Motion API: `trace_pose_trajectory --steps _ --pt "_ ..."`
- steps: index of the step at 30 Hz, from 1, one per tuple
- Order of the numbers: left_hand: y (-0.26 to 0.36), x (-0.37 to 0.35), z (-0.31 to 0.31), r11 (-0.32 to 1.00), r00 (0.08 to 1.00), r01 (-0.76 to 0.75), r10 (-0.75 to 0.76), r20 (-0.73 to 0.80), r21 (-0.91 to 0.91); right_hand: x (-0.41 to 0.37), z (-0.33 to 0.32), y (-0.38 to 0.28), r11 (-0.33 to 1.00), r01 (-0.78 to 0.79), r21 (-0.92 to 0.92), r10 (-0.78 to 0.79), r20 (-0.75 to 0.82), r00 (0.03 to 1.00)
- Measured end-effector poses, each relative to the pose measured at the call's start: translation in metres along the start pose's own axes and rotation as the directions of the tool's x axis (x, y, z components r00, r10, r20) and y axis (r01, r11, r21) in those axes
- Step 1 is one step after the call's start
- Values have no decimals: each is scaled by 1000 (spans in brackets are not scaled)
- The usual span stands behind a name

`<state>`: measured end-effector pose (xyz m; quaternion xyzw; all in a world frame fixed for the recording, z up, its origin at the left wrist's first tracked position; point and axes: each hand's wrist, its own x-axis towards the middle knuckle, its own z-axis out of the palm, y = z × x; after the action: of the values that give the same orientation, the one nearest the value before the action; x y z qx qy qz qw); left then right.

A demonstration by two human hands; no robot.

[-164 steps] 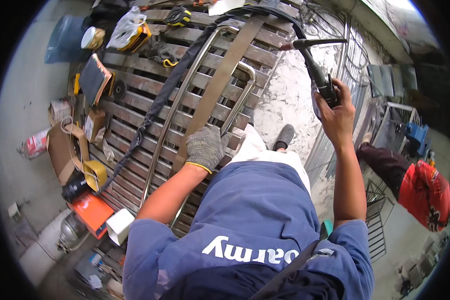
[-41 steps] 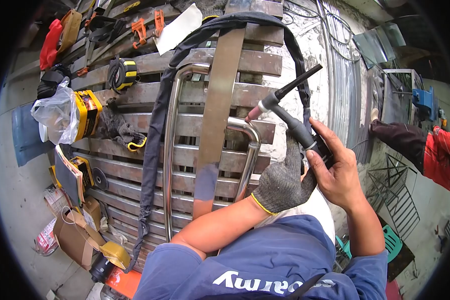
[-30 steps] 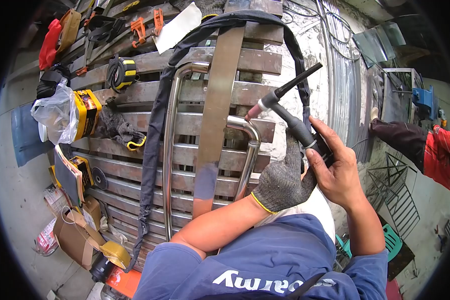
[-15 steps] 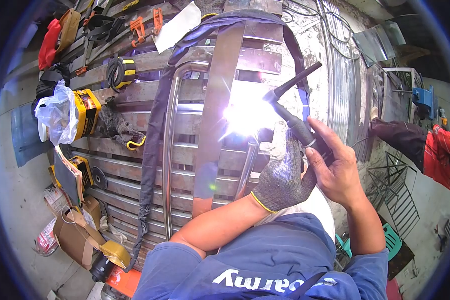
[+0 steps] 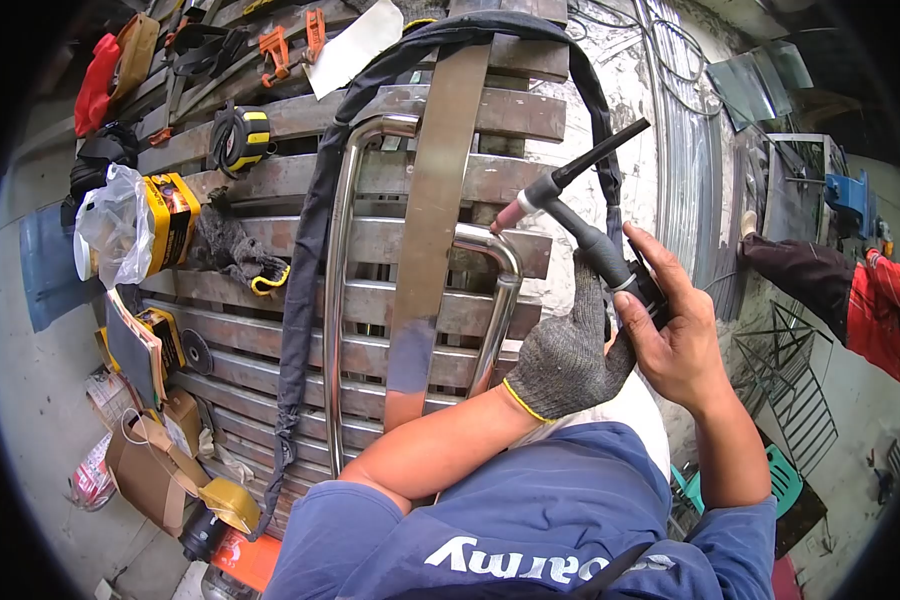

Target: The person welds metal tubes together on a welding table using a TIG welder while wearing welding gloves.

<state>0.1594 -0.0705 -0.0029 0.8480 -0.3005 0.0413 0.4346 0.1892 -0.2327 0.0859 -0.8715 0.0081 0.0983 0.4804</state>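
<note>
My right hand (image 5: 675, 325), bare, is closed round the handle of a TIG welding torch (image 5: 592, 242). Its pink nozzle (image 5: 510, 214) points down left, at or just above the end of a bent shiny metal pipe (image 5: 508, 270). My left hand (image 5: 565, 365), in a grey knit glove with yellow cuff, steadies the torch from below, index finger stretched along it and thumb beside my right hand; its other fingers are partly hidden. The pipe end meets a flat metal strip (image 5: 440, 160). Left of the strip lies another bent pipe (image 5: 348, 220).
A slatted metal bench (image 5: 300, 185) carries the pipes. A dark cable sleeve (image 5: 310, 240) loops over it. A tape measure (image 5: 255, 138), a grey glove (image 5: 235, 250) and a yellow tin (image 5: 173, 225) lie left. A person's red sleeve (image 5: 875, 315) shows at far right.
The bright welding arc has gone out, and the pipe end and pink nozzle now show clearly. The torch and both hands have hardly shifted.
</note>
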Motion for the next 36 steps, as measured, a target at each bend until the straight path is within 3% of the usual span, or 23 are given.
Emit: trace_pose_trajectory --steps 3,6,9,10,13,17,23,26,27,29,31,32,36 --pt "0 -8 5 994 992 15 -29 121 112 1 -3 -5 1000 -22 -17 22 21 1000" --pt "1 -9 9 999 998 54 -54 -14 4 2 -5 -6 999 -19 -51 21 44 999" --pt "-14 -13 22 994 999 -42 40 23 97 3 -4 -4 999 11 -41 -10 45 999" --pt "-14 -12 23 998 999 -50 50 12 43 3 -2 -4 1000 -8 -16 9 42 999" --pt "-3 -5 2 980 995 -101 97 34 170 1 0 -1 1000 0 -5 0 9 1000" --pt "-2 -6 2 994 997 -73 72 15 85 1 -2 -5 1000 -20 3 20 18 1000" --pt "-1 -5 2 993 998 -65 66 -8 102 1 -3 -5 999 6 -38 -5 25 1000" --pt "-1 -11 9 998 999 40 -41 18 40 2 -3 -2 997 37 -66 -34 46 998" --pt "-3 -8 11 977 993 120 -119 19 -174 2 -3 -2 998 26 -49 -24 43 999" --pt "-16 -27 39 930 988 154 -150 38 -334 1 -1 -2 1000 3 -16 -2 38 999" --pt "-3 -12 10 998 995 49 -53 84 48 1 -2 -6 1000 -23 -16 24 35 999" --pt "2 -7 0 971 993 -16 -13 120 237 1 -3 -7 999 -36 -16 37 34 999" --pt "0 -12 5 995 994 40 -49 100 91 0 -2 -4 1000 3 -29 -2 20 1000"
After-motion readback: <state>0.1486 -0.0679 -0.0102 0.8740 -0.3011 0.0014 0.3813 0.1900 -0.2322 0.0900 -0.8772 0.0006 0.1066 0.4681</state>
